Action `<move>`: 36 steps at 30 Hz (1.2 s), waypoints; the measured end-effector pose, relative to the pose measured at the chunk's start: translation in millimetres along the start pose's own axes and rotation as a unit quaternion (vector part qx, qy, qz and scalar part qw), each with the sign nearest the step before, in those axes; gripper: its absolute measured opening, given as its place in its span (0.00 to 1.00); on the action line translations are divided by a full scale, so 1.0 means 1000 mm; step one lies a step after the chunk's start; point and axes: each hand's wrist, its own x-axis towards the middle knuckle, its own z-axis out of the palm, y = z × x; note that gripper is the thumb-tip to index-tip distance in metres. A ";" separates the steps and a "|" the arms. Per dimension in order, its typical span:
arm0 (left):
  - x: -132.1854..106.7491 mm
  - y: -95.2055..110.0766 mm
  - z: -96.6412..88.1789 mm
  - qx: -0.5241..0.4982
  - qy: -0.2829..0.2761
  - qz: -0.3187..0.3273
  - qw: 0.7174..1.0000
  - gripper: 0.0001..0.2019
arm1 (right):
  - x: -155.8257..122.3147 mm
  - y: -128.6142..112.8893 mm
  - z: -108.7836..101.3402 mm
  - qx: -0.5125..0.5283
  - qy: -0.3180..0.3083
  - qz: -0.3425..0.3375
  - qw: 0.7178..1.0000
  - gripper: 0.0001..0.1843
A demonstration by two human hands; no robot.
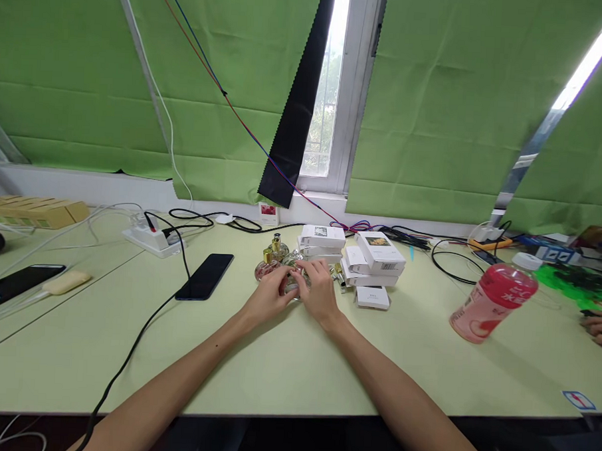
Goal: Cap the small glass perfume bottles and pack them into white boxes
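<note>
Both hands meet at the middle of the table, fingers bent and close together. My left hand [272,291] and my right hand [319,291] are closed around a small glass perfume bottle [292,289], mostly covered by the fingers. Just behind and left of them stand several more perfume bottles [276,248], rounded, with gold-coloured necks or caps. Close by my right hand, small shiny gold pieces [337,275] lie beside a stack of small white boxes [379,252]. One more white box [372,297] lies flat in front of that stack.
A black phone [205,276] lies to the left, beside a black cable and a white power strip [153,236]. On the right, a pink drink bottle [494,302] stands. Another person's hand [600,327] rests at the right edge. Cables run along the back wall.
</note>
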 end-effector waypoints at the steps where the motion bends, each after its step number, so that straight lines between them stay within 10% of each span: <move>1: 0.000 0.001 0.000 0.002 0.000 -0.001 1.000 0.06 | 0.000 0.000 0.000 0.001 0.000 0.000 1.000 0.12; 36: 0.000 0.001 -0.001 0.007 -0.008 -0.005 1.000 0.06 | -0.001 -0.007 -0.002 0.006 -0.002 -0.010 1.000 0.14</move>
